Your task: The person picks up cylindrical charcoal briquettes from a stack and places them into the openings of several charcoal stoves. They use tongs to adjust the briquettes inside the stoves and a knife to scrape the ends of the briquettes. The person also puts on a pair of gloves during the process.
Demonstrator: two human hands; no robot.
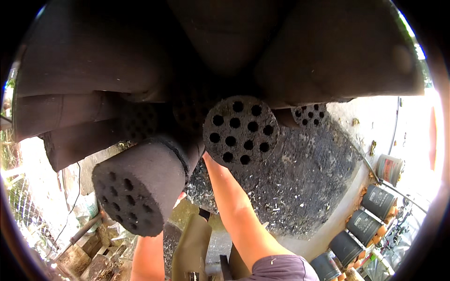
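Observation:
Dark honeycomb coal briquettes fill the upper view, several of them in stacked columns. A tilted briquette (140, 178) hangs at the lower left, its holed end toward me, with a seam where it meets another behind it. My left forearm rises behind it, and a sliver of my left hand (179, 199) shows along its lower right side, apparently gripping it from beneath; most of the fingers are hidden. My right arm (229, 196) reaches up to the gap between this briquette and a round, holed briquette end (241, 130). The right hand itself is hidden behind them.
A broad blackened patch of ground (304, 182) lies below on the right. Black buckets (363, 225) stand in a row at the right edge, near a hose. Wood blocks (75, 260) lie at the lower left by a wire fence (21, 206).

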